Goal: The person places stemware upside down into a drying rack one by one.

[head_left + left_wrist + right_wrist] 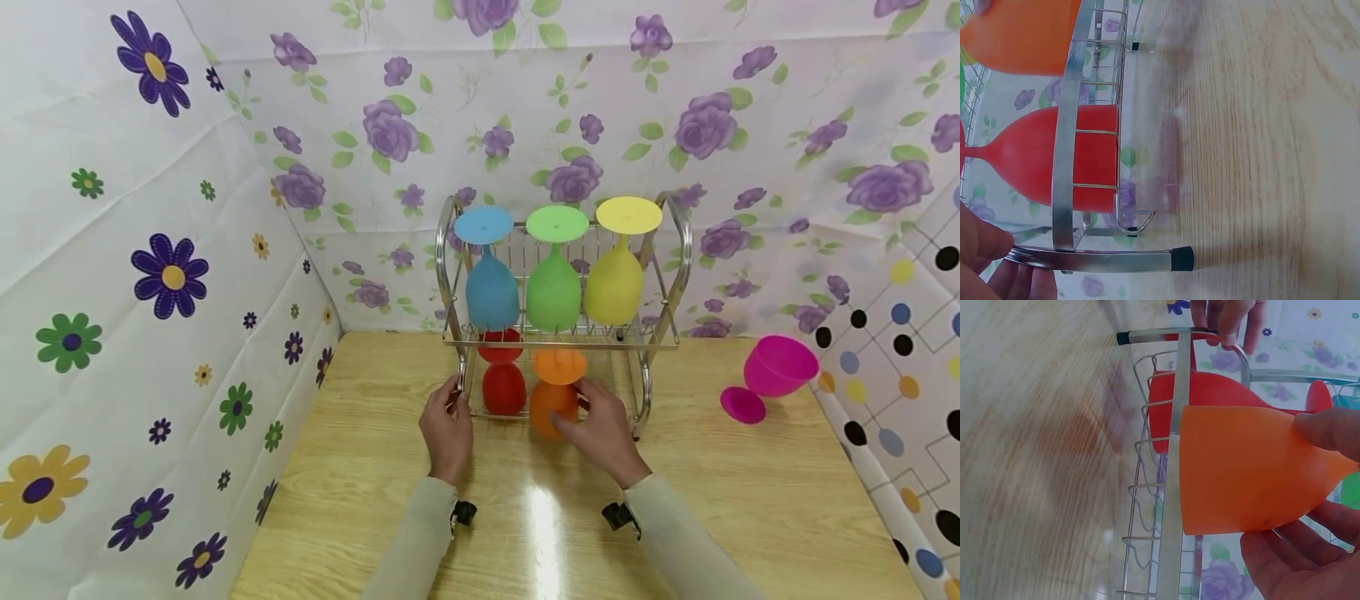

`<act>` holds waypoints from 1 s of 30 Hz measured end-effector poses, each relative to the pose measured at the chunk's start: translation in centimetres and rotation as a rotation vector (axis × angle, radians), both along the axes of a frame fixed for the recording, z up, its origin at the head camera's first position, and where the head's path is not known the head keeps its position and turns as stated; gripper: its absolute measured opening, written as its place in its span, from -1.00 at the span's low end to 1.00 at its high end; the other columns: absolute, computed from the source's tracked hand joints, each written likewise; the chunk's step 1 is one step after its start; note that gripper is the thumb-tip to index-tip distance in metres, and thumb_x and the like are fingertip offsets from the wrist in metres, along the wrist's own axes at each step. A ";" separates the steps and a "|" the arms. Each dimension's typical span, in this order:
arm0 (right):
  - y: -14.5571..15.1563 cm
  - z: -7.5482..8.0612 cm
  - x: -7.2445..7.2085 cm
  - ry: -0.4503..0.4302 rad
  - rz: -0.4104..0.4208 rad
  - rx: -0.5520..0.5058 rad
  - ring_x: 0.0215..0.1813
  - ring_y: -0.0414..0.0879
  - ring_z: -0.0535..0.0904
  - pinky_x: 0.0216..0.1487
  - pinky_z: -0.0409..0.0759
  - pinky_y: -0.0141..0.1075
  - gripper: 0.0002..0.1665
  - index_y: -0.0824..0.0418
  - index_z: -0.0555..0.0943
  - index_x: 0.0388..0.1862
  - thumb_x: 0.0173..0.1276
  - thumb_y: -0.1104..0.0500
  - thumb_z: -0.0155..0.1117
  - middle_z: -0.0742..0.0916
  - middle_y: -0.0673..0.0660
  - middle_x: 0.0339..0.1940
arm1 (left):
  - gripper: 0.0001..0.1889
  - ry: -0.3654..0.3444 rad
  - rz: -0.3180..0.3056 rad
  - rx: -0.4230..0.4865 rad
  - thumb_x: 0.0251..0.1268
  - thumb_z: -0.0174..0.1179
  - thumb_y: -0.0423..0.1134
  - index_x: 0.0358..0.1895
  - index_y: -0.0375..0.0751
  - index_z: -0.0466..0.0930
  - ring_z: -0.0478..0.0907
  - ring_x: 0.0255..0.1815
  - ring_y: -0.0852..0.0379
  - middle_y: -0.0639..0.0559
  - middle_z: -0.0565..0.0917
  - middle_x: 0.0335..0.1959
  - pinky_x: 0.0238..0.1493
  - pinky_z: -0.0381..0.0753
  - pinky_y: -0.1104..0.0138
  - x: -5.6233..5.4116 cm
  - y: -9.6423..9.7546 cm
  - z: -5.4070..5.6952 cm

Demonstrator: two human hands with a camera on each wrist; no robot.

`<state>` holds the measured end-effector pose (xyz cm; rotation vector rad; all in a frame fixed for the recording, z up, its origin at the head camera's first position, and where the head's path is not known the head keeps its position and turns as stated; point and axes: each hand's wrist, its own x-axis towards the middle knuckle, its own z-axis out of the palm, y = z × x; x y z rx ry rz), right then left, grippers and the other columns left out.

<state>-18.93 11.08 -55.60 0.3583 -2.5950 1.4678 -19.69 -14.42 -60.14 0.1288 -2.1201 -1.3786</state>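
Observation:
My right hand [606, 429] holds an orange plastic goblet [1241, 472] upside down by its bowl, thumb on one side and fingers on the other. In the right wrist view, the goblet's rim overlaps the front bar of the metal rack's lower tier. A red goblet [1029, 153] stands upside down on that tier, left of the orange one. At the rack's left side, my left hand [447, 433] grips the curved tube leg [1104, 258] between thumb and fingers. The two-tier wire rack [564, 344] stands on the wooden table.
Blue [492, 292], green [553, 292] and yellow [615, 287] goblets stand upside down on the upper tier. A magenta goblet [782, 367] lies tipped on the table [360, 517] at right. Patterned cloth walls [480, 92] enclose the back and sides.

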 end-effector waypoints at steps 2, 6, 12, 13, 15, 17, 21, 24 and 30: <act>-0.2 0.1 -0.5 -0.015 -0.005 0.005 0.31 0.21 0.65 0.28 0.72 0.15 -0.28 0.20 0.59 0.38 0.26 0.12 0.60 0.67 0.20 0.31 | -0.59 -0.007 -0.003 0.010 0.45 0.29 -0.50 0.29 -0.16 0.71 0.77 -0.02 -0.06 -0.13 0.77 0.00 0.03 0.84 0.06 0.1 0.0 0.1; -0.7 0.3 -1.4 -0.050 -0.022 0.017 0.29 0.23 0.67 0.28 0.72 0.16 -0.24 0.25 0.57 0.41 0.27 0.05 0.59 0.66 0.22 0.32 | -0.60 -0.013 -0.008 0.030 0.45 0.29 -0.50 0.29 -0.19 0.71 0.78 -0.01 -0.09 -0.15 0.76 0.00 0.04 0.84 0.05 0.1 0.1 0.3; -1.1 0.5 -2.7 -0.106 -0.039 0.006 0.33 0.25 0.62 0.31 0.70 0.16 -0.16 0.30 0.51 0.48 0.30 0.01 0.55 0.62 0.26 0.34 | -0.61 -0.018 -0.013 0.033 0.47 0.29 -0.47 0.30 -0.17 0.71 0.78 -0.01 -0.07 -0.16 0.77 -0.01 0.06 0.83 0.08 0.0 -0.1 0.0; -1.1 0.4 -2.9 -0.109 -0.045 0.000 0.33 0.24 0.61 0.31 0.71 0.15 -0.16 0.30 0.51 0.48 0.30 0.01 0.56 0.62 0.25 0.34 | -0.61 -0.018 -0.016 0.035 0.48 0.29 -0.47 0.30 -0.17 0.71 0.78 -0.01 -0.07 -0.16 0.77 -0.01 0.06 0.83 0.08 0.0 -0.2 -0.1; -1.2 0.2 -3.4 -0.108 -0.055 -0.010 0.33 0.23 0.61 0.29 0.72 0.13 -0.16 0.30 0.52 0.47 0.29 0.02 0.56 0.62 0.25 0.33 | -0.61 -0.016 -0.021 0.040 0.48 0.29 -0.46 0.30 -0.16 0.71 0.78 0.00 -0.06 -0.16 0.77 -0.01 0.06 0.83 0.09 -0.1 -0.3 -0.2; -1.2 0.0 -3.7 -0.110 -0.065 -0.015 0.32 0.22 0.61 0.27 0.74 0.12 -0.17 0.29 0.52 0.47 0.29 0.01 0.57 0.63 0.24 0.31 | -0.61 -0.008 -0.022 0.039 0.47 0.29 -0.47 0.30 -0.16 0.71 0.78 0.00 -0.06 -0.16 0.77 -0.01 0.06 0.83 0.09 -0.1 -0.3 -0.4; -1.2 -0.4 -4.1 -0.108 -0.074 0.001 0.30 0.22 0.63 0.24 0.76 0.11 -0.18 0.29 0.53 0.46 0.29 0.01 0.56 0.64 0.24 0.29 | -0.60 0.004 -0.016 0.032 0.46 0.30 -0.47 0.30 -0.15 0.71 0.78 -0.01 -0.06 -0.14 0.77 -0.01 0.05 0.84 0.10 -0.1 -0.3 -0.4; -1.2 -0.7 -4.1 -0.098 -0.086 0.029 0.27 0.24 0.64 0.21 0.76 0.13 -0.19 0.31 0.55 0.43 0.27 0.00 0.57 0.67 0.26 0.27 | -0.60 0.017 -0.012 0.026 0.46 0.30 -0.48 0.29 -0.15 0.72 0.78 -0.02 -0.07 -0.14 0.77 -0.02 0.03 0.84 0.11 -0.1 -0.2 -0.4; -1.5 -1.2 -4.2 -0.099 -0.093 0.074 0.26 0.25 0.65 0.21 0.75 0.16 -0.17 0.31 0.54 0.43 0.27 -0.01 0.56 0.67 0.27 0.28 | -0.59 0.024 -0.009 0.019 0.44 0.31 -0.50 0.29 -0.18 0.72 0.79 -0.03 -0.08 -0.16 0.78 -0.03 0.01 0.84 0.12 -0.2 -0.2 -0.4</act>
